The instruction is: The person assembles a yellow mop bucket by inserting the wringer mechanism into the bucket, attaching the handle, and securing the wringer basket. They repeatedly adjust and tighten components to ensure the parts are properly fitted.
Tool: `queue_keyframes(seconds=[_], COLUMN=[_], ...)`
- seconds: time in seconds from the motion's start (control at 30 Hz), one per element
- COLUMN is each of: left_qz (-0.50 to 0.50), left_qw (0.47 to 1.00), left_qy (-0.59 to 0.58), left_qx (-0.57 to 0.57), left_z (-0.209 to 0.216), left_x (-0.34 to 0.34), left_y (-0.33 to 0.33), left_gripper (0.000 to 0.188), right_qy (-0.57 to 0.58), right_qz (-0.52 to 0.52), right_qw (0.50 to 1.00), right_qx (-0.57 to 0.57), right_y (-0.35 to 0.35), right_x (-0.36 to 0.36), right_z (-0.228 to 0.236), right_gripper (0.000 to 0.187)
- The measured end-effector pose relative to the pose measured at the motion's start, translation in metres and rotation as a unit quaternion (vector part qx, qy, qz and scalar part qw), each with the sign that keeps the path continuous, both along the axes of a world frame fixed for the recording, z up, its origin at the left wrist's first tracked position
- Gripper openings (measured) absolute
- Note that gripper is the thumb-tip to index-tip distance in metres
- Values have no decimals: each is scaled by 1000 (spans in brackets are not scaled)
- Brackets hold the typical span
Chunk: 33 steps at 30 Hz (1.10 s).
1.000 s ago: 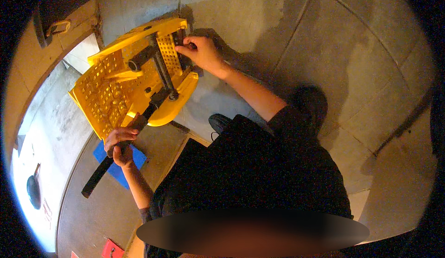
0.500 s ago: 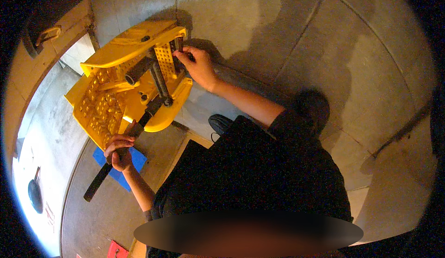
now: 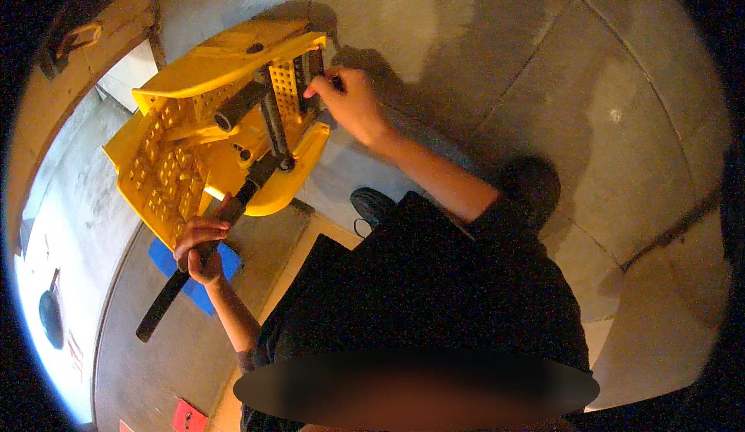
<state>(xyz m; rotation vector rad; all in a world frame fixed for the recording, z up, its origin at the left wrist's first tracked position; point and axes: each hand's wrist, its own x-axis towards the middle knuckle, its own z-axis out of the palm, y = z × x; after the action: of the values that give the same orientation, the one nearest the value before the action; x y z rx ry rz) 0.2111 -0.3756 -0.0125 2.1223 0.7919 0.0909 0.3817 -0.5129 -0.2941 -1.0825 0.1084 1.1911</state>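
A yellow plastic seat-like frame (image 3: 155, 191) with perforated panels is tilted in front of me. Black tubes run across it, one a crossing bar (image 3: 273, 126) between its side walls. My left hand (image 3: 203, 247) is wrapped round a long black tube (image 3: 161, 308), whose lower end sticks out past the fist. At the frame's upper right end, my right hand (image 3: 349, 102) has its fingers bent and closed at a dark strip (image 3: 313, 67) beside a perforated yellow panel. Exactly what lies between those fingertips is partly hidden.
Under my left hand a blue flat piece (image 3: 165, 260) lies on a grey round-edged surface (image 3: 140, 370). Close to the lower edge is a red piece (image 3: 188, 416). A dark pan-like thing (image 3: 51, 317) is in the bright area at left. My black shoe (image 3: 372, 205) stands on the tiled floor (image 3: 559, 83).
The right hand and the frame's far end have shifted slightly right in view. The left hand keeps its hold on the black tube.
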Motion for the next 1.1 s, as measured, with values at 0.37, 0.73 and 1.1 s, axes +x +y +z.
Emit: queue_keyframes(seconds=[0.37, 0.73, 1.1], left_qz=[-18, 41, 54], left_qw=[1000, 998, 998], left_qy=[23, 14, 8], left_qx=[-3, -55, -40], left_z=[-1, -6, -7], left_x=[2, -1, 9], left_y=[2, -6, -16], left_gripper=[60, 65, 60], right_qy=[-273, -295, -230], right_qz=[131, 98, 41], right_qw=[952, 950, 969], right_qx=[-41, -32, 75], right_y=[-15, -68, -48], right_x=[16, -106, -63], right_z=[0, -26, -37], right_gripper=[37, 28, 18])
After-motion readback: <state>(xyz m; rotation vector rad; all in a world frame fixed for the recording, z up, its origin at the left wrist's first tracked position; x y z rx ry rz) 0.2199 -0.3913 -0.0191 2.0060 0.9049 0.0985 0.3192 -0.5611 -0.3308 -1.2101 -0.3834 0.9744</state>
